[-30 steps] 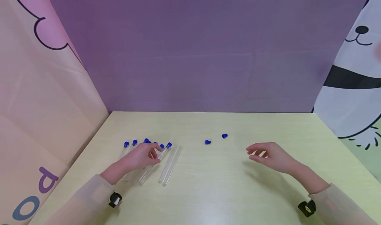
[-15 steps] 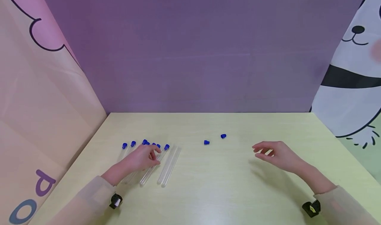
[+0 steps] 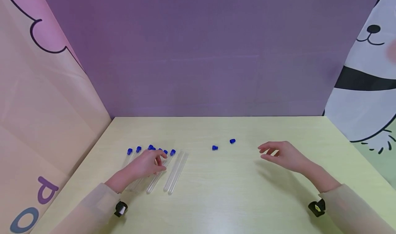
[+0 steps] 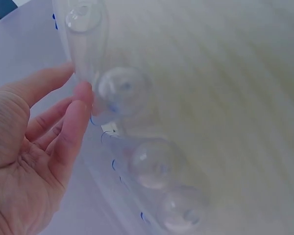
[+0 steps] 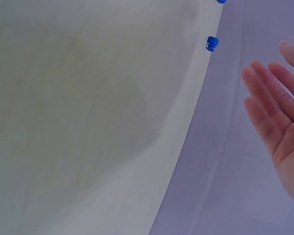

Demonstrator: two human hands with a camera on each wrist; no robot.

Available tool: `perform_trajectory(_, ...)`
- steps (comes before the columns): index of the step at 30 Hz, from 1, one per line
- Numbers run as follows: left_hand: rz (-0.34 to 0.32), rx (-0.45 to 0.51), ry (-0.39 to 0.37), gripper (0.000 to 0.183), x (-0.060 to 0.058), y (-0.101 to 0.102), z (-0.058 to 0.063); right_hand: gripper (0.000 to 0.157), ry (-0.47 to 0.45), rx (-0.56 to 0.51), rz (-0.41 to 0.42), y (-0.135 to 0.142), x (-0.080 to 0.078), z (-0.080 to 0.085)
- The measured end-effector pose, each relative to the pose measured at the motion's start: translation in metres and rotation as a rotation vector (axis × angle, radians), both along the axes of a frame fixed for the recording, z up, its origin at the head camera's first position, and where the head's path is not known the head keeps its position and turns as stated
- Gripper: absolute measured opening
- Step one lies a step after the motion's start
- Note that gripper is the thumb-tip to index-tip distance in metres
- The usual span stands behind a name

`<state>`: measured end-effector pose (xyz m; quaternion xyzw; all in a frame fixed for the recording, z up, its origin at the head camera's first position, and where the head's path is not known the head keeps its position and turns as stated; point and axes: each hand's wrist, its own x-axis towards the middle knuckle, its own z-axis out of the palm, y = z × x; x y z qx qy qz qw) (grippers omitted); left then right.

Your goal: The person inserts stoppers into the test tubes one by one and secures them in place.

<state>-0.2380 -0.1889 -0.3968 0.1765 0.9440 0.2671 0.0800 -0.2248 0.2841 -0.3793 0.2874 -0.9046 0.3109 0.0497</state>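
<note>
My left hand [image 3: 148,163] is low over a row of clear test tubes [image 3: 153,184], most of them topped with blue caps [image 3: 173,152]. In the left wrist view, its fingertips [image 4: 83,93] are right at the rounded end of one tube [image 4: 122,93]; thumb and forefinger stand apart. The hand hides parts of several tubes. Two uncapped tubes [image 3: 175,174] lie side by side just right of it. My right hand [image 3: 286,155] hovers over the table on the right, fingers loosely bent, holding nothing. Two loose blue caps [image 3: 215,147] [image 3: 232,141] lie left of and beyond it.
The pale wooden table [image 3: 222,192] ends at the back against a purple cloth [image 3: 198,55]. Printed cloths stand to the left [image 3: 46,107] and right [image 3: 365,113]. Each sleeve carries a small black wrist device [image 3: 120,208].
The capped tube beside my left fingers has shifted slightly right, towards the uncapped pair. My right hand moved a little right, then back left and slightly up. The view shifted slightly.
</note>
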Motion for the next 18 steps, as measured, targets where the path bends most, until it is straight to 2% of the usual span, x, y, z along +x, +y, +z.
perform_trajectory(7, -0.007, 0.02, 0.007, 0.033, 0.0, -0.005, 0.002, 0.027, -0.028, 0.01, 0.03, -0.011, -0.014, -0.002)
perform_trajectory(18, -0.045, 0.053, 0.044, 0.029, 0.001, -0.007, 0.008, 0.028, -0.049, 0.044, 0.032, -0.027, -0.038, -0.003)
